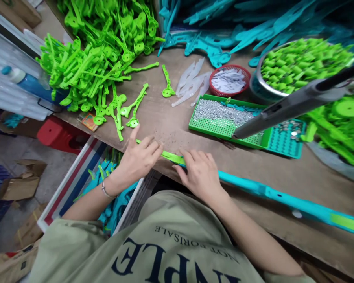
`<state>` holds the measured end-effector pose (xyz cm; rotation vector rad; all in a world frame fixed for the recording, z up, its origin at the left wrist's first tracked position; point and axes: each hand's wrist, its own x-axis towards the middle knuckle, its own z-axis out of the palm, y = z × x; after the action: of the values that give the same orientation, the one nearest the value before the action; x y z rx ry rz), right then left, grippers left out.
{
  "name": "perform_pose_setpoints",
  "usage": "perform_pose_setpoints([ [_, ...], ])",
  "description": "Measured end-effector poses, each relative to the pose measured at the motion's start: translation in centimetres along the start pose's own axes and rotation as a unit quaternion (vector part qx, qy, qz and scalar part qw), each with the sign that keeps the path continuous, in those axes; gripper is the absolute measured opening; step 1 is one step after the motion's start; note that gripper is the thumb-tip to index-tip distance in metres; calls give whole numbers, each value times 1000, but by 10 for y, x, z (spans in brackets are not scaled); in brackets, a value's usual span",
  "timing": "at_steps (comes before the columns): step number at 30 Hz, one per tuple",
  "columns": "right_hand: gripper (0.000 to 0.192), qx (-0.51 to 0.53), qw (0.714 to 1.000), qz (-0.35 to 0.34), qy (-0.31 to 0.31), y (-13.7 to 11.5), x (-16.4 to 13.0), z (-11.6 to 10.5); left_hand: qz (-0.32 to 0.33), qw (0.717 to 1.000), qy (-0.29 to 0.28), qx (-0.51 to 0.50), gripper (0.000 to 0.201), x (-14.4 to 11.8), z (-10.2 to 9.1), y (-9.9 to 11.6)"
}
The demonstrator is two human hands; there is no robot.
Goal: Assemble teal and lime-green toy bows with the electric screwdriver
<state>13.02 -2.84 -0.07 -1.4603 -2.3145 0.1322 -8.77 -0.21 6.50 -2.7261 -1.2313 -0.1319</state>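
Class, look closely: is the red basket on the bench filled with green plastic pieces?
No, the red basket holds pale whitish-grey pieces; the green pieces fill the metal bowl beside it.

Worn brown wooden workbench (171, 118) fills the view ahead of the hands. Left of them, grey concrete floor (11, 153) with cardboard boxes (17, 184), a red stool (59, 135), white corrugated panel (6, 94) beyond. Light even.

Long teal strip (265, 191): near end hidden under right hand (201, 175); far end cut off by right edge. Green strip (171, 157) partly covered by both hands; left hand (138, 159) hides its end, grip not discernible. Grey tool (295, 103) blurred, running out at right edge. Small metal parts in green tray (208, 127) too small to identify.
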Motion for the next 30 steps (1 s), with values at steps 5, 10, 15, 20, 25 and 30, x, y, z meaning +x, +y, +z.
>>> perform_pose_setpoints([
  [5,17,-16,1000,4,8,-12,10,15,18,999,5,39,32,4,11,7],
  [10,23,-9,999,-9,33,-11,9,19,3,1000,11,-16,30,6,24,5],
  [15,24,4,999,-17,50,-11,10,19,5,999,32,-20,22,6,33,2],
  [20,22,8,999,-17,49,-10,8,18,17,993,117,-10,19,-2,37,3],
  [25,22,3,999,-13,50,-11,5,16,-182,948,260,-38,103,-23,40,-7],
  [30,34,66,995,2,70,-18,13,20,-235,830,213,-459,101,-32,58,-16],
])
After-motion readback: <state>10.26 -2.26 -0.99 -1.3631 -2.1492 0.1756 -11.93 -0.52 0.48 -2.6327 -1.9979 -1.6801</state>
